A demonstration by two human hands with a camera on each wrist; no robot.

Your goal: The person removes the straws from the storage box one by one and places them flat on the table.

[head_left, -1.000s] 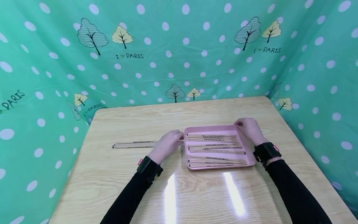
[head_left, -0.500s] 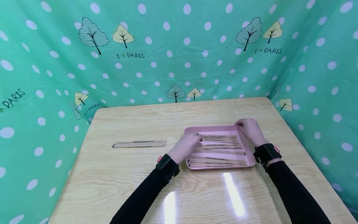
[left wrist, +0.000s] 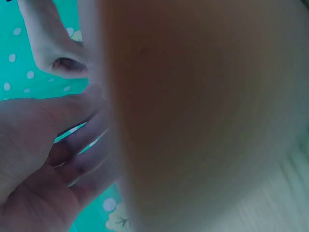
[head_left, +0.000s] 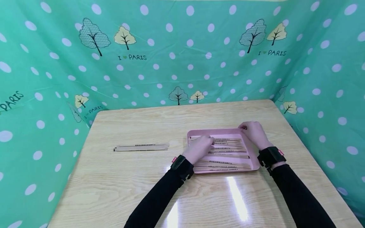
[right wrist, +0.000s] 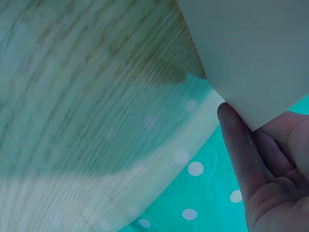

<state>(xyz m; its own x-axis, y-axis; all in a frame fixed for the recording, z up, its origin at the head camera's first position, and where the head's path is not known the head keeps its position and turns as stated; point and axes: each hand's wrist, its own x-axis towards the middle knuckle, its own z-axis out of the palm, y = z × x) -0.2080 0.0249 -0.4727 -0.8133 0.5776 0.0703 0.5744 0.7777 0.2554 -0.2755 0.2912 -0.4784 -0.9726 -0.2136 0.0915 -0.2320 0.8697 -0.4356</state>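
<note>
A shallow pink tray [head_left: 219, 171] holds several slim, printed packets that look like wrapped disposable chopsticks [head_left: 225, 165]. My left hand [head_left: 199, 148] is inside the tray's left part, over the far packets. Its fingertips are hidden behind a large blurred surface in the left wrist view, so I cannot see whether it pinches a packet. My right hand [head_left: 253, 133] grips the tray's far right corner. In the right wrist view, the fingers of that hand [right wrist: 275, 169] meet the edge of the tray [right wrist: 256, 63].
Another chopstick packet [head_left: 142, 147] lies on the wooden table [head_left: 114, 183], left of the tray. A green polka-dot cloth [head_left: 159, 53] rises behind and beside the table. Light reflections streak the tabletop in front of the tray.
My left hand has moved right, from the tray's left rim to over the packets inside. My right hand stays at the far right corner, and the tray keeps its place.
</note>
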